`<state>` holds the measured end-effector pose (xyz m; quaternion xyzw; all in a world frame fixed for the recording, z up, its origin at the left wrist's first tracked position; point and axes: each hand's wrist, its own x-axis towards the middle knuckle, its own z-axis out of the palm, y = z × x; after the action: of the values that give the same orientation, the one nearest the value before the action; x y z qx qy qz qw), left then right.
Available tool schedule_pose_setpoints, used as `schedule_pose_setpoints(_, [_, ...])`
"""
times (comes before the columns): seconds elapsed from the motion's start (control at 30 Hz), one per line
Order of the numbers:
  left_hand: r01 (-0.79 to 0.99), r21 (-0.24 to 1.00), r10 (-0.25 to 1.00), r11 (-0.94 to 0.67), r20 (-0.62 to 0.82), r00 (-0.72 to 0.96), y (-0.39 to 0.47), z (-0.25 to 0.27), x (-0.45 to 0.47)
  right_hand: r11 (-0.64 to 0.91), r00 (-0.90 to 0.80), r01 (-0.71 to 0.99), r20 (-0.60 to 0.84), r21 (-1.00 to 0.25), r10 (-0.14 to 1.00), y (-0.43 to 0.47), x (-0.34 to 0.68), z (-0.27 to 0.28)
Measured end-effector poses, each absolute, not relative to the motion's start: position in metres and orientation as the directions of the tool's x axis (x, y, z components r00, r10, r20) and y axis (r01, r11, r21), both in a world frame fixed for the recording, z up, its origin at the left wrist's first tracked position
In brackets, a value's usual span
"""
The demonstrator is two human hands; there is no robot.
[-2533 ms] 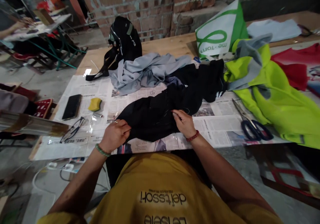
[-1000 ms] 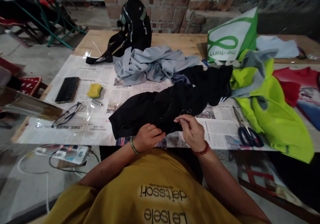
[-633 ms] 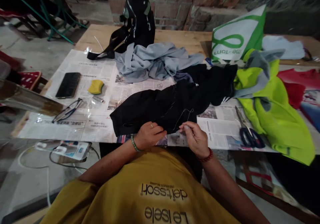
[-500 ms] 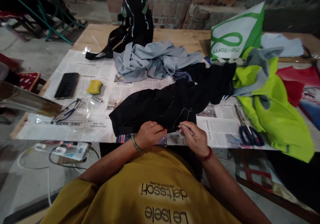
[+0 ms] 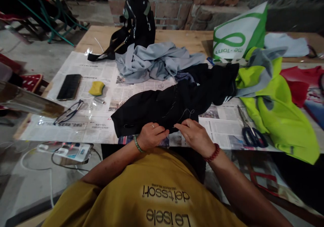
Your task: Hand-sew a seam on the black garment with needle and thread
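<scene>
A black garment (image 5: pixel 149 107) with a line of white stitches lies across the table in front of me. My left hand (image 5: pixel 152 136) is closed on its near edge, thumb and fingers pinching the cloth. Just to the right, my right hand (image 5: pixel 196 136) has thumb and forefinger pinched close to that same edge, on what looks like a sewing needle, too small to see clearly. A loose white thread (image 5: pixel 186 111) loops over the cloth above the right fingers. Dark-handled scissors (image 5: pixel 253 136) lie to the right of the right hand.
Newspaper (image 5: pixel 76 127) under clear plastic covers the table. On the left are a phone (image 5: pixel 69 87), a yellow sponge (image 5: pixel 96 88), glasses (image 5: pixel 68 112) and a bottle (image 5: pixel 32 102). Behind are grey cloth (image 5: pixel 154 60), a black bag (image 5: pixel 141 18) and a green-white bag (image 5: pixel 239 34); a neon-yellow garment (image 5: pixel 280 109) lies right.
My right hand has moved left towards my left hand and turned more palm-down, its fingertips now closer to the garment's edge. The left hand keeps its hold in place.
</scene>
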<state>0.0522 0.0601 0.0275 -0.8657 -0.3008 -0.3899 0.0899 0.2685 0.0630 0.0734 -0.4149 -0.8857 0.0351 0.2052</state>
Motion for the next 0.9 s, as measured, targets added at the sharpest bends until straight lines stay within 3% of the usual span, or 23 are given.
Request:
schedule_pose_setpoints(0.13, [0.594,0.078,0.452,-0.801,0.729,0.514,0.06,0.029,0.052,0.679,-0.636,0.727,0.274,-0.103,0.722,0.065,0.27,0.076])
schedule_pose_setpoints(0.4, [0.599,0.086,0.463,-0.796,0.724,0.511,0.06,0.028,0.051,0.67,-0.645,0.737,0.204,-0.089,0.736,0.066,0.262,0.084])
schedule_pose_setpoints(0.7, [0.593,0.105,0.471,-0.798,0.723,0.506,0.06,0.029,0.052,0.723,-0.714,0.679,0.113,-0.13,0.691,0.068,0.259,0.09])
schedule_pose_setpoints(0.9, [0.597,0.142,0.484,-0.79,0.742,0.464,0.061,0.031,0.052,0.747,-0.756,0.611,0.087,-0.262,0.649,0.074,0.257,0.097])
